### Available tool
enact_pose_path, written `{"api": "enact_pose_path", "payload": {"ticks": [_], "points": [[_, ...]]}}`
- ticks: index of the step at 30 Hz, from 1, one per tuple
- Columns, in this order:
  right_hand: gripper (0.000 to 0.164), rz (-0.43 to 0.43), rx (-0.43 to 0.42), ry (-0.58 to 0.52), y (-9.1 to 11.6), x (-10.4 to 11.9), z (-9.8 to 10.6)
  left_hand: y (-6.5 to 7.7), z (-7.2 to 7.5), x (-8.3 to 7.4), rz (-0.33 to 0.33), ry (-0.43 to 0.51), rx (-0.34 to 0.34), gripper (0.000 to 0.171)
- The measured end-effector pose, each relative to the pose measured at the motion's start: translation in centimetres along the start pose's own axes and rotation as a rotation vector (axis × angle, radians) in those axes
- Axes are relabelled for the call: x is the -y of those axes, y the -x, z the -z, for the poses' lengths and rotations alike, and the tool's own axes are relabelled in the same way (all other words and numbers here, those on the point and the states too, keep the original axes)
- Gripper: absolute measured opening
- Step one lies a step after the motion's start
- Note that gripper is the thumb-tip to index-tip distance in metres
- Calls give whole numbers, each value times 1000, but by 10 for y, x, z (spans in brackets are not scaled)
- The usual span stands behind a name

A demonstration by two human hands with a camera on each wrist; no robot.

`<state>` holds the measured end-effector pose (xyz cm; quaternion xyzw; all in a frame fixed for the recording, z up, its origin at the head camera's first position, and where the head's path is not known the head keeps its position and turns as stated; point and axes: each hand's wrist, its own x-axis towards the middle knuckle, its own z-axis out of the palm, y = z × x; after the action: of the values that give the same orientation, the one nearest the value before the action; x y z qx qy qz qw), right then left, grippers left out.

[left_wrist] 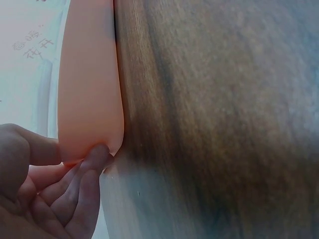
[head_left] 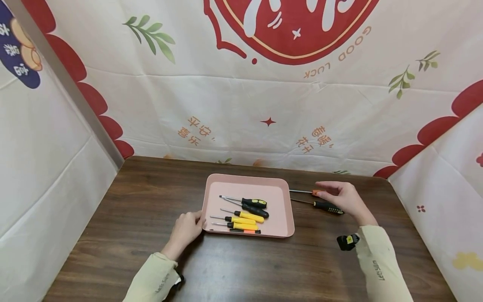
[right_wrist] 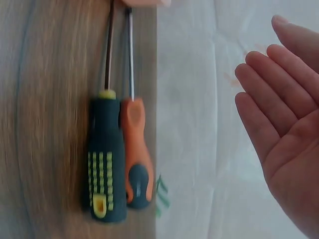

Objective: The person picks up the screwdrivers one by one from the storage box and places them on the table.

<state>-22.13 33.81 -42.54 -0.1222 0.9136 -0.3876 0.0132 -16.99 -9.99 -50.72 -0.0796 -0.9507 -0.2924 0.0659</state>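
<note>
My left hand point(head_left: 187, 228) holds the front left corner of a pink tray point(head_left: 277, 193); the left wrist view shows thumb and fingers pinching its wall point(left_wrist: 92, 74). Above the table, right of the tray, my right hand point(head_left: 345, 197) hovers with fingers loosely extended and nothing in them. Beneath it lie an orange-handled screwdriver point(head_left: 315, 193) and a black screwdriver with yellow dots point(head_left: 329, 207). Side by side in the right wrist view, the black handle point(right_wrist: 107, 164) and orange handle point(right_wrist: 133, 119) both have shafts pointing at the tray.
Inside the tray are two black-handled screwdrivers point(head_left: 254, 210), three yellow-handled ones point(head_left: 249, 217) and a slim black-and-orange one point(head_left: 245, 231). A brown wooden table point(head_left: 264, 268) carries everything. Printed white cloth point(head_left: 241, 113) hangs along the back edge and both sides.
</note>
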Motion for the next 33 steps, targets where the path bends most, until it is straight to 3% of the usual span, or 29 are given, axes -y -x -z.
{"api": "enact_pose_path", "payload": {"ticks": [5, 9, 19, 33], "points": [[36, 78, 36, 16, -8, 15, -12, 1, 1, -1, 10, 2, 5, 10], [37, 75, 75, 18, -16, 25, -22, 1, 1, -1, 11, 8, 10, 13], [36, 104, 159, -103, -33, 42, -56, 0, 2, 0, 53, 2, 31, 17], [35, 129, 182, -83, -53, 51, -93, 1, 2, 0, 49, 15, 25, 18]]}}
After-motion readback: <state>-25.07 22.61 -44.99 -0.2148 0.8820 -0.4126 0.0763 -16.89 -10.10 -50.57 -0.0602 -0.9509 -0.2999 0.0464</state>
